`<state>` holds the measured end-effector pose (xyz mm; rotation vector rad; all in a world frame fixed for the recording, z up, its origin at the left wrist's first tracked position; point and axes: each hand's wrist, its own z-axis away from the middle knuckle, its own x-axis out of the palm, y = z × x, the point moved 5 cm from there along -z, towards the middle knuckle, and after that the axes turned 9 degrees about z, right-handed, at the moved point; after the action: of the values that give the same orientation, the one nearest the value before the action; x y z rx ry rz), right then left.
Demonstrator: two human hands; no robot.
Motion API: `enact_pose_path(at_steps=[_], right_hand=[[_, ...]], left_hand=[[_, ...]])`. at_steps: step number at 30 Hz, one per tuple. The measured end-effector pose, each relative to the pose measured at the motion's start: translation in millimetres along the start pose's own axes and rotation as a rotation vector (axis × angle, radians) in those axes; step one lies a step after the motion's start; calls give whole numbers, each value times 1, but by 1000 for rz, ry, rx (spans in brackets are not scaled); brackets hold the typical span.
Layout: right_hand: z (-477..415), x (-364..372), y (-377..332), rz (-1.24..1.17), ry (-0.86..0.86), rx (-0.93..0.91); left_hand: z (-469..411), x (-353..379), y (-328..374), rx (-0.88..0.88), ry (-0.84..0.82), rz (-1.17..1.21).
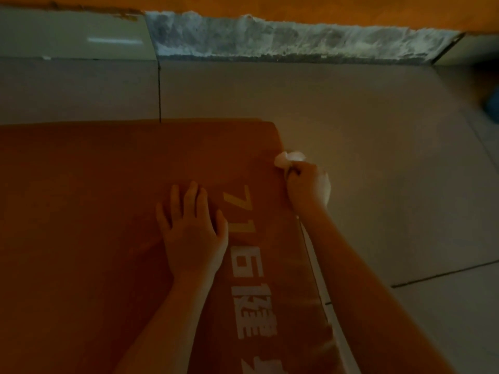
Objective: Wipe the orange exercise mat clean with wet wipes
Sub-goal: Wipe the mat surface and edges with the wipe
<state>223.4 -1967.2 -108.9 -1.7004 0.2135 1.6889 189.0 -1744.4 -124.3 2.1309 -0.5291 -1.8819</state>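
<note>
While your left hand [191, 230] lies flat on the orange exercise mat [94, 211], fingers straight and slightly spread with the palm pressed to the surface, your right hand [306, 186] is curled into a fist round a bunched white wet wipe [290, 158]. You hold that wipe against the mat's right edge, close to its rounded far right corner, with most of the wad sticking out past your knuckles and lying partly over the edge toward the floor. A second bit of white shows behind your right hand at the wrist side; you cannot tell from this view whether it is part of the same wipe. The mat lies spread flat on the grey tiled floor [378, 157] and fills the lower left of your view, its far edge running parallel to the wall. White printed lettering [251, 279] runs along the mat's right side, between your two forearms. Beyond the mat, a rough whitish plaster strip [283, 39] runs along the foot of the wall, beside a glossy pale skirting tile [75, 33] at the left. A dim blue object [492, 106] shows at the far right, too dark to identify.
</note>
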Motion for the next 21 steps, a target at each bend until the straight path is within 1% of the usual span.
enact_pose_path(at_steps=[3, 6, 10, 14, 18, 21], right_hand=[[5, 2, -4, -79, 17, 69], [35, 2, 12, -104, -2, 105], [66, -5, 38, 9, -42, 85], [66, -11, 29, -38, -8, 41], [64, -9, 33, -126, -72, 102], [84, -7, 48, -208, -120, 129]], left_hand=[[-1, 2, -1, -7, -15, 6], [1, 1, -2, -15, -35, 8], [0, -1, 0, -23, -52, 28], [1, 0, 2, -5, -91, 18], [15, -3, 4, -26, -229, -12], [60, -5, 6, 35, -284, -31]])
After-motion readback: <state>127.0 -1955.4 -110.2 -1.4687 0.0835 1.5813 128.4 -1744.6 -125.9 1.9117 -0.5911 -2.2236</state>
